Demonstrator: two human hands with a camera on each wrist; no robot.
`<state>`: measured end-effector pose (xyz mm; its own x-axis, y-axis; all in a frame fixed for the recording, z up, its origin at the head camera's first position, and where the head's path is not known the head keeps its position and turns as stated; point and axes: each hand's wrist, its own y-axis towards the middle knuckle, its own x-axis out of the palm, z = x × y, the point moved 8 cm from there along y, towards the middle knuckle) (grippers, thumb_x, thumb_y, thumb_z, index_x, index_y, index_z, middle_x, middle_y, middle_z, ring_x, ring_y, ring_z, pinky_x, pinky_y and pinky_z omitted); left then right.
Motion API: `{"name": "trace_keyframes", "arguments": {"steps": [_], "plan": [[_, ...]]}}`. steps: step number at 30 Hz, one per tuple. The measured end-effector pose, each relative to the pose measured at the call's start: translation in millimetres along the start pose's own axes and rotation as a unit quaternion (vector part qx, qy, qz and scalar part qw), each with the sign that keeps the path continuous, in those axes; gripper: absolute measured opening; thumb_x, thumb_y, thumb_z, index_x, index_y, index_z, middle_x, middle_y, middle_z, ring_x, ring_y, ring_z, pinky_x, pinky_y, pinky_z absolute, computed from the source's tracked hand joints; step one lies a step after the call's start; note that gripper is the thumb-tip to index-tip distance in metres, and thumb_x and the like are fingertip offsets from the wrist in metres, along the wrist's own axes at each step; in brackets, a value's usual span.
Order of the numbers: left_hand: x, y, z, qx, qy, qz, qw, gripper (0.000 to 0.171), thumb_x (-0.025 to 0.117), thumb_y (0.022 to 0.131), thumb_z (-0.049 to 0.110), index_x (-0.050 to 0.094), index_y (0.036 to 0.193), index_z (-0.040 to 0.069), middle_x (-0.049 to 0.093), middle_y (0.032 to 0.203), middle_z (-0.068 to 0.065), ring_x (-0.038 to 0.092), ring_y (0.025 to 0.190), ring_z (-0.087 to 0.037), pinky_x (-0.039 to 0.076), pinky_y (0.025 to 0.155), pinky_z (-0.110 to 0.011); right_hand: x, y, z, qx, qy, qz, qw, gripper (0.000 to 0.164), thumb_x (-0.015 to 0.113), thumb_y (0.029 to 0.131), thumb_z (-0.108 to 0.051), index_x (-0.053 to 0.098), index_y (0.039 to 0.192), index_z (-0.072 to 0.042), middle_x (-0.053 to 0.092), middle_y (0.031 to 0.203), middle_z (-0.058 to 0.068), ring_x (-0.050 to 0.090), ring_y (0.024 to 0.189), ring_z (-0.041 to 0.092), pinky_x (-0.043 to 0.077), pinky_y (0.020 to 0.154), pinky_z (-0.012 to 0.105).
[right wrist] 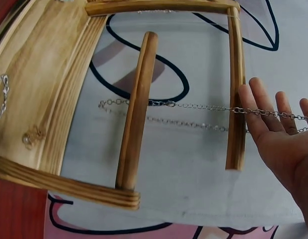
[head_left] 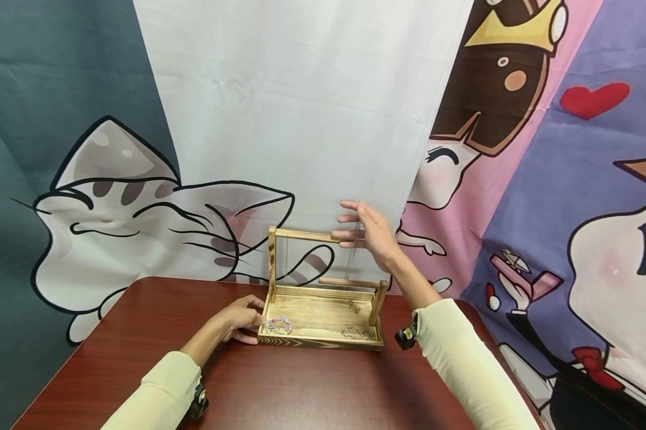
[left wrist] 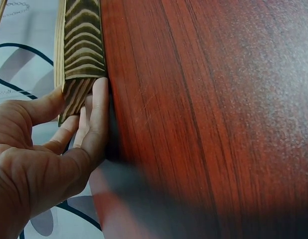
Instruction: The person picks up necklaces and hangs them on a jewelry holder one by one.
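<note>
A wooden jewelry stand (head_left: 301, 235) with a tray base sits on the table. My left hand (head_left: 242, 321) pinches its front left corner, with the thumb on one side of the tray wall (left wrist: 84, 45) and fingers on the other. Up at the free right end of the top bar (right wrist: 236, 89) is my right hand (head_left: 377, 236), fingers straight and spread. A silver chain necklace (right wrist: 194, 106) runs across those fingers, past the top bar and down to the lower bar (right wrist: 139, 109). Another thin necklace (head_left: 286, 257) hangs near the left post.
In the tray lie a pastel beaded bracelet (head_left: 277, 325), a silver chain bracelet (head_left: 357, 333) and a small gold-brown piece (right wrist: 33, 137). The reddish-brown table (head_left: 301, 388) ends just behind the stand, where a printed cartoon curtain (head_left: 301, 119) hangs.
</note>
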<state>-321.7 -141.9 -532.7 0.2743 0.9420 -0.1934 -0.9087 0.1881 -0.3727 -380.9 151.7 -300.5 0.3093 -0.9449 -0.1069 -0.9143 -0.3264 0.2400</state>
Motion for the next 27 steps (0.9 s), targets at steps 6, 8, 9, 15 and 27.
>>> {"name": "trace_keyframes", "arguments": {"steps": [6, 8, 9, 15, 27], "plan": [[-0.5, 0.7, 0.1, -0.001, 0.002, 0.002, 1.0000, 0.048, 0.065, 0.101, -0.004, 0.050, 0.146, -0.002, 0.072, 0.111, -0.021, 0.074, 0.095, -0.027, 0.073, 0.073, -0.041, 13, 1, 2, 0.002, 0.004, -0.011, 1.000, 0.061, 0.029, 0.124, -0.047, 0.051, 0.168, -0.010, 0.056, 0.154, 0.037, 0.074, 0.128, 0.054, 0.055, 0.113, 0.077], [-0.4, 0.7, -0.1, -0.002, 0.002, 0.002, 1.0000, 0.048, 0.065, 0.101, -0.004, 0.050, 0.146, -0.002, 0.072, 0.110, -0.021, 0.074, 0.095, -0.027, 0.073, 0.073, -0.041, 18, 2, 4, 0.003, 0.004, -0.014, 1.000, 0.061, 0.029, 0.124, -0.047, 0.050, 0.168, -0.010, 0.056, 0.154, 0.037, 0.073, 0.129, 0.055, 0.055, 0.114, 0.077], [-0.4, 0.7, -0.3, -0.002, 0.002, 0.002, 1.0000, 0.048, 0.065, 0.101, -0.004, 0.050, 0.146, -0.002, 0.072, 0.110, -0.021, 0.074, 0.095, -0.027, 0.073, 0.073, -0.041, 20, 2, 4, 0.004, 0.003, -0.017, 1.000, 0.061, 0.029, 0.124, -0.047, 0.050, 0.168, -0.011, 0.056, 0.154, 0.037, 0.073, 0.129, 0.055, 0.055, 0.114, 0.077], [0.1, 0.0, 0.2, -0.002, 0.003, 0.002, 1.0000, 0.049, 0.065, 0.101, -0.004, 0.050, 0.147, -0.002, 0.072, 0.111, -0.021, 0.073, 0.096, -0.028, 0.073, 0.074, -0.042, 30, 5, 8, 0.010, -0.010, -0.026, 1.000, 0.060, 0.029, 0.124, -0.047, 0.051, 0.168, -0.013, 0.059, 0.156, 0.034, 0.075, 0.130, 0.051, 0.061, 0.111, 0.070], [-0.3, -0.4, 0.8, -0.003, 0.007, 0.002, 1.0000, 0.049, 0.065, 0.102, -0.003, 0.049, 0.148, -0.002, 0.073, 0.110, -0.021, 0.075, 0.097, -0.027, 0.073, 0.074, -0.042, 55, 7, 13, 0.010, -0.022, -0.073, 0.997, 0.059, 0.027, 0.125, -0.042, 0.045, 0.172, -0.012, 0.057, 0.158, 0.034, 0.066, 0.136, 0.061, 0.062, 0.113, 0.068]]}}
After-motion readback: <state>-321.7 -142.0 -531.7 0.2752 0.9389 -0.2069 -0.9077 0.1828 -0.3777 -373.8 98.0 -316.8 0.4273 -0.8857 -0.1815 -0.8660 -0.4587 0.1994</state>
